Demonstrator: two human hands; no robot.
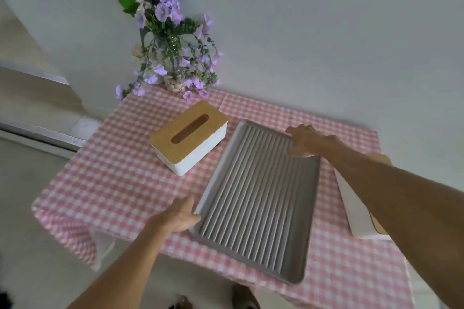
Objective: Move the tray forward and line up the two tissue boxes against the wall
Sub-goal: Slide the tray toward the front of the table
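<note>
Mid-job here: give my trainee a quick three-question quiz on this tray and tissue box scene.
1. True or false: the left hand touches the grey ribbed tray.
2. Which side of the tray is the fully visible tissue box on: A left, B right?
3. What partly hides the second tissue box?

Key
1. True; it is at the tray's near left rim.
2. A.
3. The right forearm; the right hand reaches to the tray's far right corner.

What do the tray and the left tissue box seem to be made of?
Tray: probably plastic or coated metal, matte grey, with ribbed floor and smooth rounded rim; the look leaves it open. Left tissue box: lid looks like light wood or bamboo, tan with a slot; body looks like smooth white plastic.
</note>
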